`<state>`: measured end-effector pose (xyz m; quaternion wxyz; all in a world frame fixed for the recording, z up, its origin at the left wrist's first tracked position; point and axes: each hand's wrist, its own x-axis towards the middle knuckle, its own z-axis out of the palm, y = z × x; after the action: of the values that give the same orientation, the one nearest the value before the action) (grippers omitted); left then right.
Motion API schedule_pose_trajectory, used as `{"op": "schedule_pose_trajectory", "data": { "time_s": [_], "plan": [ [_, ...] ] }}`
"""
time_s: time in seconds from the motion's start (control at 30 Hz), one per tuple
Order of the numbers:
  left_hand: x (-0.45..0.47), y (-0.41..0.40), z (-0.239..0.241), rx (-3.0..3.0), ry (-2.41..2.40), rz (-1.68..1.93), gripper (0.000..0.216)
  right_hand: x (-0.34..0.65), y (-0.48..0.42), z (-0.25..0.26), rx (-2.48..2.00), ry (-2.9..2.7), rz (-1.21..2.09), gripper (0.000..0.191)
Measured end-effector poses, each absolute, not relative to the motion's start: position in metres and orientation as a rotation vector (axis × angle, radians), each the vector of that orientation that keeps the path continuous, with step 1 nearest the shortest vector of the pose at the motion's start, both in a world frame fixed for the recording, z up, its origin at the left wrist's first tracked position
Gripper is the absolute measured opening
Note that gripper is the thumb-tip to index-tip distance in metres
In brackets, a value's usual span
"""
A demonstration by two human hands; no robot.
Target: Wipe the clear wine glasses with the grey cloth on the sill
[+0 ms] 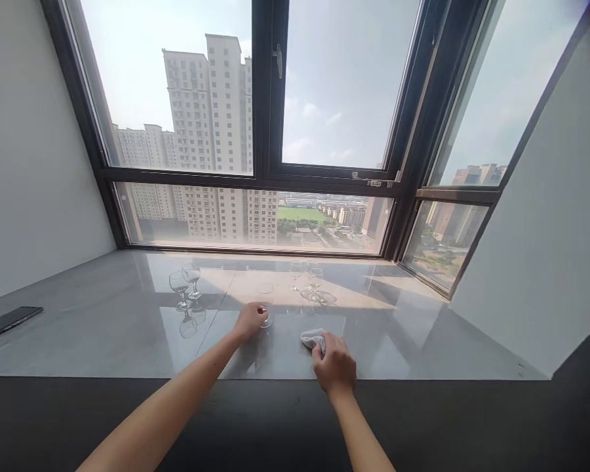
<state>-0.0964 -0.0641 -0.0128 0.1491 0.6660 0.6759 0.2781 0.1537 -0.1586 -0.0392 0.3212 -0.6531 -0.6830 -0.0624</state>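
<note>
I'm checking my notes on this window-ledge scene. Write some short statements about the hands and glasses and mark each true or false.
1. The left hand holds a clear glass low down. True.
2. The right hand grips a white cloth. True.
3. The cloth hangs from the window handle. False: it lies on the grey ledge.
4. The two glasses at far left lie tipped over. False: they stand upright.
5. A dark flat device lies at the ledge's right end. False: it lies at the left end.

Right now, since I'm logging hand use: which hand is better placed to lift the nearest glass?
Left, probably. The left hand has its fingers at the glass stem; the right hand holds the cloth, apart from the glass.
</note>
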Motion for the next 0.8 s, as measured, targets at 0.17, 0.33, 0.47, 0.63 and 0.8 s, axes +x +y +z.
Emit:
{"op": "schedule_pose_trajectory", "data": {
  "time_s": [0.17,0.33,0.47,0.63,0.8],
  "plan": [
    [-0.196,-0.102,-0.001,1.694,2.266,0.813,0.012,0.156,-0.156,-0.045,-1.704,-1.789,-0.155,0.021],
    [-0.263,-0.123,0.008,1.403,2.516,0.8,0.02,0.157,-0.154,-0.047,-1.691,-1.802,-0.161,0.02],
    [-0.295,-0.127,0.005,1.121,2.645,0.788,0.026,0.156,-0.156,-0.045,-1.701,-1.801,-0.163,0.02],
    [-0.309,-0.127,0.002,1.075,2.685,0.837,0.029,0.155,-0.159,-0.042,-1.701,-1.802,-0.169,0.02],
    [-0.314,-0.124,0.003,1.069,2.691,0.807,0.03,0.155,-0.159,-0.041,-1.698,-1.8,-0.157,0.02]
  ]
}}
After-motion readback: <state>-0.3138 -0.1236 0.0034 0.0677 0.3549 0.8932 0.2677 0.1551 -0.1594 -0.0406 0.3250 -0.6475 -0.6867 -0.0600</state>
